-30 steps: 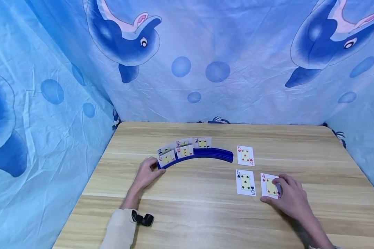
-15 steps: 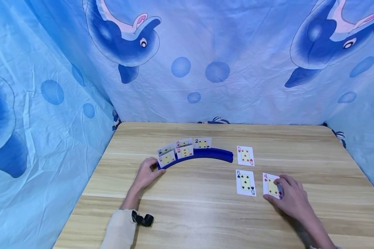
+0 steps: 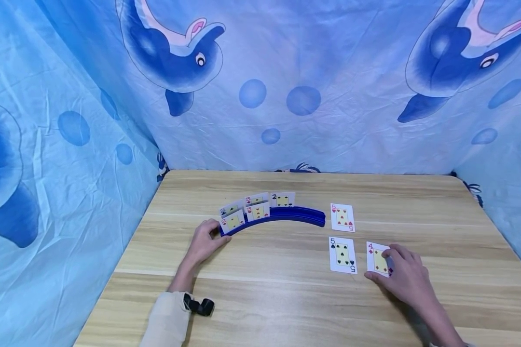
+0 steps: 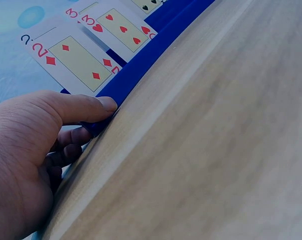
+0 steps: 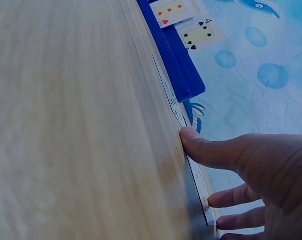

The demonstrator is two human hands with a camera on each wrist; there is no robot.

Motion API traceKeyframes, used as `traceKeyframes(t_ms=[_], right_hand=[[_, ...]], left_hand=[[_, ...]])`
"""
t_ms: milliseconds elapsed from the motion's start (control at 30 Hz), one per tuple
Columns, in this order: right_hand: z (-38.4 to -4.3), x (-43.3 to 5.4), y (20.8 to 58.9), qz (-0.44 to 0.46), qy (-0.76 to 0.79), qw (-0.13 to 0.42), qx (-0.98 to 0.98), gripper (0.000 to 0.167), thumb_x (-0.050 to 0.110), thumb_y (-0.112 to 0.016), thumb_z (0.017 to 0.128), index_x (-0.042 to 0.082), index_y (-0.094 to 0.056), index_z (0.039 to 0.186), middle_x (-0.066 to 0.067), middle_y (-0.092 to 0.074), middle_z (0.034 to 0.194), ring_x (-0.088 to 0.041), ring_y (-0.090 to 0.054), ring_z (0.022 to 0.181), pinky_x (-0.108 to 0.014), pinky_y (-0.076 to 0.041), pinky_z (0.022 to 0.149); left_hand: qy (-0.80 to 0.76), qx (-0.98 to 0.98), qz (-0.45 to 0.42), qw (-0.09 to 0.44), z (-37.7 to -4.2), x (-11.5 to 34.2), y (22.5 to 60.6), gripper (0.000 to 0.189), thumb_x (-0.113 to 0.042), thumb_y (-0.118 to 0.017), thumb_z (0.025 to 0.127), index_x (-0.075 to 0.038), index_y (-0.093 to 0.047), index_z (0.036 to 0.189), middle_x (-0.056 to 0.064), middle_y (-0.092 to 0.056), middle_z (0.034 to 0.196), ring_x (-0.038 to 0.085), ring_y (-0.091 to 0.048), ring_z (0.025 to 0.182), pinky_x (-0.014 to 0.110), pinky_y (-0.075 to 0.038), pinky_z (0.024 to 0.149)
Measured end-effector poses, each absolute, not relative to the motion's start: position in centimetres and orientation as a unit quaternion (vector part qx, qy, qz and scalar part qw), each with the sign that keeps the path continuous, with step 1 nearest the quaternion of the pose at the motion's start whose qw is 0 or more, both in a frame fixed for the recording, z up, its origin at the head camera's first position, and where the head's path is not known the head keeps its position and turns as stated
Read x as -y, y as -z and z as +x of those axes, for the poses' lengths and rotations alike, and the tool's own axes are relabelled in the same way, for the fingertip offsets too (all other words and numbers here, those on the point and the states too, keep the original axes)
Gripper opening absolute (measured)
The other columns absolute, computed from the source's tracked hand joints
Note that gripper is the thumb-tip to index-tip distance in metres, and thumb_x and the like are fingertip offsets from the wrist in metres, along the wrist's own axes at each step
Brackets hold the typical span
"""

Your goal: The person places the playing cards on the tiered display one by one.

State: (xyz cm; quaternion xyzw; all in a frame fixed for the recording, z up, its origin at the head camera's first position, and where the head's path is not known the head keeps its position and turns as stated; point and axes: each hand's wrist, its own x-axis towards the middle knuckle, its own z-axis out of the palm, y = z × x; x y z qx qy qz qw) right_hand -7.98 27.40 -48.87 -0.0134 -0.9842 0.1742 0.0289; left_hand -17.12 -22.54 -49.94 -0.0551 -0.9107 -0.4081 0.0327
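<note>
In the head view my left hand [image 3: 205,243] grips the left end of a curved blue card holder [image 3: 297,215]. In the left wrist view its thumb lies on the holder's front, with the other fingers curled behind the end. The two of diamonds [image 3: 232,221], three of hearts [image 3: 258,211] and four of spades [image 3: 282,199] stand in the holder, with two more cards partly hidden behind. On the right, my right hand [image 3: 405,272] pinches the four of diamonds [image 3: 378,259] on the table; thumb and fingers cover its right part.
The five of spades [image 3: 342,255] lies face up just left of the right hand's card. Beyond it lies the five of hearts [image 3: 342,217]. A blue dolphin-patterned curtain [image 3: 278,58] encloses the back and sides of the wooden table [image 3: 278,299].
The right hand has slid the four of diamonds slightly to the right, away from the five of spades; in the last half second it barely moves. The left hand and holder stay put.
</note>
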Motion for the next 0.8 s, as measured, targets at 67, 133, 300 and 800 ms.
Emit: traceKeyframes(t_ms=[67, 133, 300, 800], right_hand=[[-8.0, -27.4, 48.7, -0.014, -0.177, 0.024, 0.984, 0.075, 0.054, -0.084, 0.071, -0.004, -0.064, 0.112, -0.036, -0.049, 0.134, -0.057, -0.043, 0.117, -0.069, -0.04, 0.082], [-8.2, -27.4, 48.6, -0.014, -0.179, 0.017, 0.984, 0.074, 0.053, -0.084, 0.071, -0.005, -0.064, 0.112, -0.036, -0.049, 0.133, -0.057, -0.043, 0.117, -0.069, -0.04, 0.083], [-8.7, -27.6, 48.2, -0.015, -0.182, 0.002, 0.983, 0.073, 0.053, -0.086, 0.068, -0.004, -0.065, 0.108, -0.037, -0.049, 0.131, -0.059, -0.043, 0.116, -0.07, -0.04, 0.086], [-9.2, -27.4, 47.7, -0.023, -0.196, -0.017, 0.98, 0.068, 0.046, -0.089, 0.066, -0.003, -0.065, 0.105, -0.04, -0.046, 0.13, -0.061, -0.041, 0.113, -0.066, -0.039, 0.082]], left_hand=[[0.41, 0.91, -0.054, 0.031, -17.1, 22.5, 49.9, 0.034, -0.012, -0.082, 0.08, 0.001, -0.071, 0.109, 0.017, -0.069, 0.111, 0.028, -0.059, 0.104, 0.037, -0.049, 0.09], [0.412, 0.909, -0.054, 0.03, -17.1, 22.5, 49.9, 0.034, -0.012, -0.082, 0.08, 0.001, -0.071, 0.109, 0.017, -0.069, 0.111, 0.029, -0.059, 0.104, 0.04, -0.05, 0.091], [0.408, 0.911, -0.055, 0.031, -17.2, 22.4, 49.9, 0.034, -0.013, -0.082, 0.08, 0.001, -0.071, 0.11, 0.018, -0.069, 0.111, 0.029, -0.06, 0.104, 0.043, -0.05, 0.092], [0.403, 0.913, -0.054, 0.026, -17.1, 22.3, 49.8, 0.034, -0.014, -0.081, 0.081, 0.001, -0.071, 0.11, 0.017, -0.068, 0.113, 0.029, -0.059, 0.107, 0.043, -0.048, 0.094]])
